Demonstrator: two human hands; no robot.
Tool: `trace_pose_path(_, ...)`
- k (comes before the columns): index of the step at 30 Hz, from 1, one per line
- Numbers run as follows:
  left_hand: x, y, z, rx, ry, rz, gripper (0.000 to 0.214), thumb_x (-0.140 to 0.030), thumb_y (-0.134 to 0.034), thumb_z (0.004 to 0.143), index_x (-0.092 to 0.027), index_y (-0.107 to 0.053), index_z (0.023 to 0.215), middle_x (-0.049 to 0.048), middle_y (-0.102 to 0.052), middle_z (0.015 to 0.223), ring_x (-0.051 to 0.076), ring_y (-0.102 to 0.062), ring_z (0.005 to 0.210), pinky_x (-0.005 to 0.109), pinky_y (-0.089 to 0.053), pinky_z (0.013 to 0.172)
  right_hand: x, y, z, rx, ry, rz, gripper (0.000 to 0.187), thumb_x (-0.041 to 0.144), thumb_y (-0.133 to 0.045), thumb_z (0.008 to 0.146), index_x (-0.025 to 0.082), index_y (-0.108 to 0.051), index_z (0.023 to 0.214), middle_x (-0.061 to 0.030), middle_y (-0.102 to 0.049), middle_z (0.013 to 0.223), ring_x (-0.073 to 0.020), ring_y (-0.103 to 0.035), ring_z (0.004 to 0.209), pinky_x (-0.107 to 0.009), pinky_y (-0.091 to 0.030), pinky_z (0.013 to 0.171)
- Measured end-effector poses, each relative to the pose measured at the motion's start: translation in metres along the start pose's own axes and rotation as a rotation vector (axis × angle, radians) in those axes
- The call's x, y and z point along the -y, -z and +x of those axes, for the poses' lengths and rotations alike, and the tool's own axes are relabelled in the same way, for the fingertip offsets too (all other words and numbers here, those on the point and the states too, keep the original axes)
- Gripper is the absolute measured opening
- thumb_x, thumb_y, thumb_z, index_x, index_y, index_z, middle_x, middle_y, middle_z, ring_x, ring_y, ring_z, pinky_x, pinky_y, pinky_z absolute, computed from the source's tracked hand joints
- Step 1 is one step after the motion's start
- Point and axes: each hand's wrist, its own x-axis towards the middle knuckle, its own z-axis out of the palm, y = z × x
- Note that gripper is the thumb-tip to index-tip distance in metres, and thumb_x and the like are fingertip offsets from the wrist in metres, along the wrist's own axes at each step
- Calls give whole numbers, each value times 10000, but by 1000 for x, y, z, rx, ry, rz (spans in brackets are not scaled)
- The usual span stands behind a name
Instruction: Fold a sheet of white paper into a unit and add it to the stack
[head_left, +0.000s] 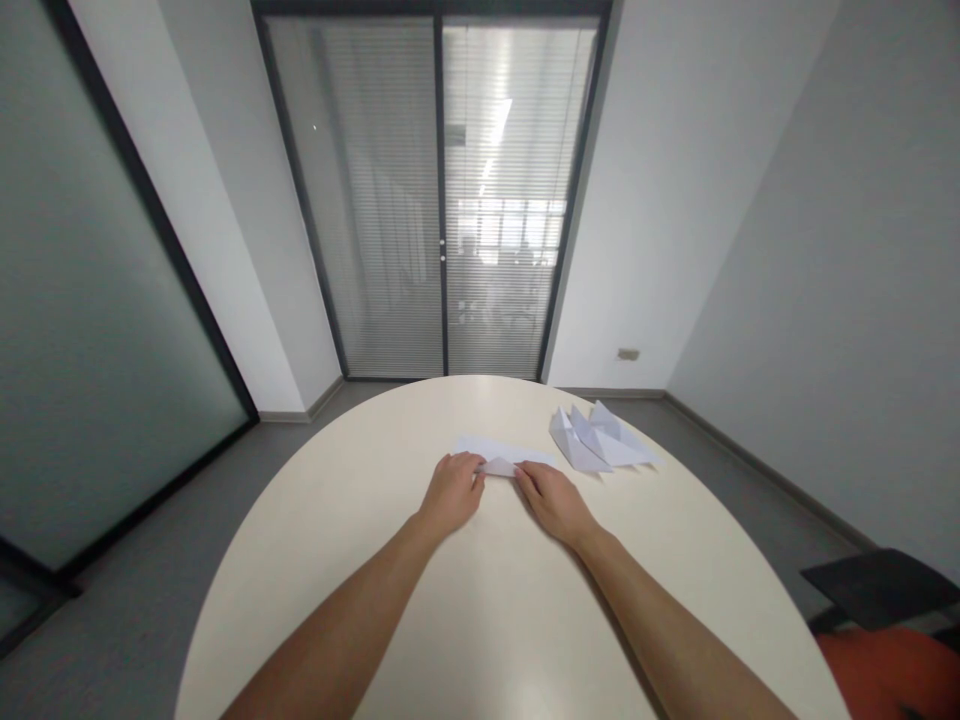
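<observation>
A white sheet of paper [501,452], partly folded, lies on the round cream table [330,560] with a raised fold along its near edge. My left hand [454,490] grips that near edge on the left, thumb and fingers pinched together. On the right, my right hand [553,497] pinches the same edge, its fingertips on the fold. A small triangular bit of the paper shows between my two hands. Beyond my right hand lie several folded white paper shapes [600,438], pointed like paper planes, bunched together near the table's far right edge.
A black and red chair [881,640] stands by the table's right side. Behind the table is a glass partition with blinds [442,200]. A frosted glass panel [97,330] rises at the left, and a wall socket [628,354] sits low at the right.
</observation>
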Motion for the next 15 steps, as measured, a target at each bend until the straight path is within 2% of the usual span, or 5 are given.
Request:
trace_pose_path(5, -2, 1, -1, -11, -18, 2, 224, -298, -475, 973, -198, -666, 1036, 83, -708, 1117, 233, -623, 1077, 395, -433, 1004, -5, -3, 1, -27, -69, 1, 433, 372, -316, 1036, 195, -696, 929, -96, -730, 982, -223, -650, 968, -319, -460, 874)
trace_pose_path(10, -5, 5, -1, 10, -55, 56, 276, -347, -449, 992, -200, -682, 990, 82, -710, 1059, 237, -623, 1039, 401, -430, 982, -19, -6, 2, -108, -99, -53, 263, 303, -506, 928, 192, -705, 1060, -102, -719, 1100, -256, -629, 1056, -380, -462, 965)
trace_pose_path(12, -5, 7, 0, 25, -60, 73, 320, -347, -411, 1006, -194, -684, 941, 81, -706, 999, 231, -626, 985, 398, -440, 946, -26, -11, 2, -156, -88, -101, 343, 289, -561, 879, 182, -657, 1191, -114, -683, 1199, -279, -588, 1154, -420, -436, 1034)
trace_pose_path(15, -3, 7, 0, 33, -54, 69, 302, -319, -419, 998, -194, -674, 896, 75, -691, 955, 227, -617, 943, 395, -443, 917, -36, -21, 1, -229, -128, -160, 545, 328, -625, 828, 183, -549, 1349, -141, -586, 1361, -334, -455, 1331, -502, -360, 1116)
